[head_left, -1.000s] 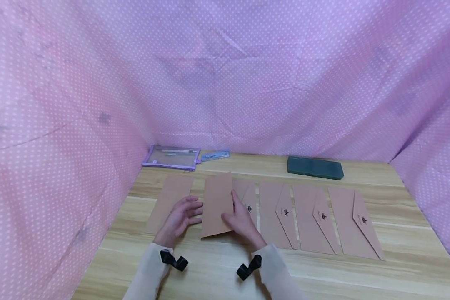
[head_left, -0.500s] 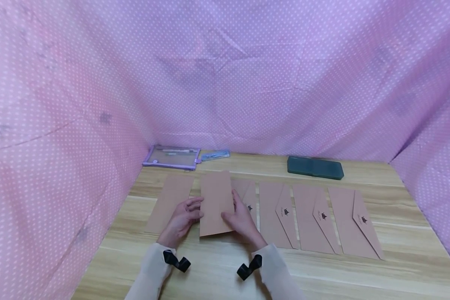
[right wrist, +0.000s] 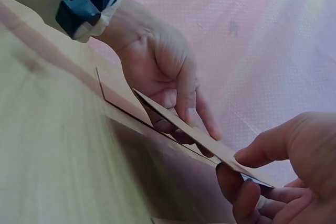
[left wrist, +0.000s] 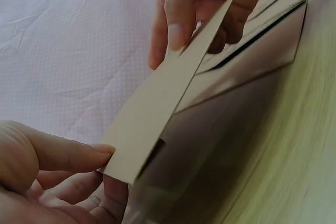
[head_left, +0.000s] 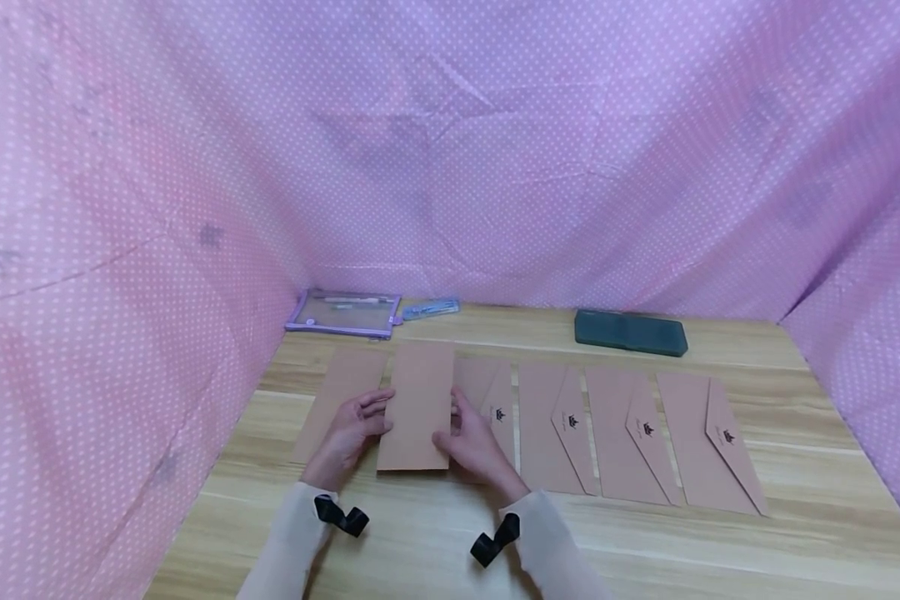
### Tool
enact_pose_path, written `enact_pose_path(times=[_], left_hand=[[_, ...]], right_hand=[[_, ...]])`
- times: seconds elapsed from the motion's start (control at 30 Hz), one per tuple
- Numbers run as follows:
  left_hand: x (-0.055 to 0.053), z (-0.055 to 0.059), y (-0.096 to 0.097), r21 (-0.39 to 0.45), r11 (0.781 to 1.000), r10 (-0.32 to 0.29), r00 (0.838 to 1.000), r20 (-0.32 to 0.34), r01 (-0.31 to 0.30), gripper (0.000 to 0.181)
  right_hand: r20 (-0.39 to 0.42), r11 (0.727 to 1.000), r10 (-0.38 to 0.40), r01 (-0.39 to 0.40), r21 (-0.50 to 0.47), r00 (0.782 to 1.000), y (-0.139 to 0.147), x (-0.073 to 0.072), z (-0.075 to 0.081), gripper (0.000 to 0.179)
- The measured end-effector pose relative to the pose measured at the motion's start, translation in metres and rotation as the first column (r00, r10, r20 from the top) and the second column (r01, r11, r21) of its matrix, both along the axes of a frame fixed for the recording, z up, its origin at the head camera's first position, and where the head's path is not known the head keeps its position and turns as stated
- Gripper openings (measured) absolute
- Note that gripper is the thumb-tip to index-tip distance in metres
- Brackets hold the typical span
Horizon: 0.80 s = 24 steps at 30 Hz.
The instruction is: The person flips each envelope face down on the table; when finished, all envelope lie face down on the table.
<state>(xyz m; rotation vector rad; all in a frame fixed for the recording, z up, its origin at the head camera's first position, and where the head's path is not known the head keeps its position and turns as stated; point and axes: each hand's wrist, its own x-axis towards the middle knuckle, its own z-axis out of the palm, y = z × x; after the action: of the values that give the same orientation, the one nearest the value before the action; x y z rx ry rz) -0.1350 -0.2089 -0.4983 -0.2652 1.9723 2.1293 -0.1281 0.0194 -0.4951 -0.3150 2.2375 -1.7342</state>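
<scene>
A brown kraft envelope point(head_left: 417, 400) is held raised over the table between both hands, its plain side facing up. My left hand point(head_left: 351, 433) pinches its left edge, thumb on top and fingers beneath. On the opposite edge, my right hand point(head_left: 476, 442) grips it the same way. The left wrist view shows the envelope point(left wrist: 157, 108) tilted, with a gap above the tabletop. Under and beside it lies another envelope point(head_left: 495, 379) with a crown print on its flap, partly covered. To the left, a plain brown envelope point(head_left: 333, 392) lies flat, partly behind my left hand.
Three more crown-printed envelopes lie in a row at the right, the nearest envelope point(head_left: 551, 425) beside my right hand. Along the back stand a purple-edged mesh pouch point(head_left: 345, 321), a blue packet point(head_left: 431, 310) and a dark green case point(head_left: 630, 333). Pink dotted cloth point(head_left: 450, 167) hangs behind.
My left hand has closed onto the envelope's left edge, where it was apart a second ago. The envelope and both hands have shifted slightly left, and the envelope has straightened.
</scene>
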Motion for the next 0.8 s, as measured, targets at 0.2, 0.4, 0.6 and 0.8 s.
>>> enact_pose_path(times=[0.2, 0.4, 0.6, 0.8], left_hand=[[-0.002, -0.001, -0.009, -0.041, 0.999, -0.001, 1.000, 0.018, 0.001, 0.062], [-0.003, -0.001, -0.011, -0.159, 0.987, 0.004, 1.000, 0.016, -0.001, 0.057], [-0.003, -0.001, -0.010, -0.244, 0.970, -0.018, 1.000, -0.003, 0.017, 0.055], [-0.003, 0.002, -0.010, -0.368, 0.929, -0.050, 0.998, -0.046, 0.030, 0.052]], right_hand=[[-0.036, 0.998, 0.023, -0.020, 0.059, 0.999, -0.004, 0.004, -0.002, 0.086], [-0.035, 0.992, 0.035, -0.030, 0.125, 0.999, -0.007, 0.009, -0.004, 0.082], [0.036, 0.993, 0.049, -0.053, 0.106, 0.998, -0.011, 0.011, -0.006, 0.083], [0.063, 0.995, 0.041, -0.046, 0.092, 0.997, -0.013, 0.013, -0.004, 0.081]])
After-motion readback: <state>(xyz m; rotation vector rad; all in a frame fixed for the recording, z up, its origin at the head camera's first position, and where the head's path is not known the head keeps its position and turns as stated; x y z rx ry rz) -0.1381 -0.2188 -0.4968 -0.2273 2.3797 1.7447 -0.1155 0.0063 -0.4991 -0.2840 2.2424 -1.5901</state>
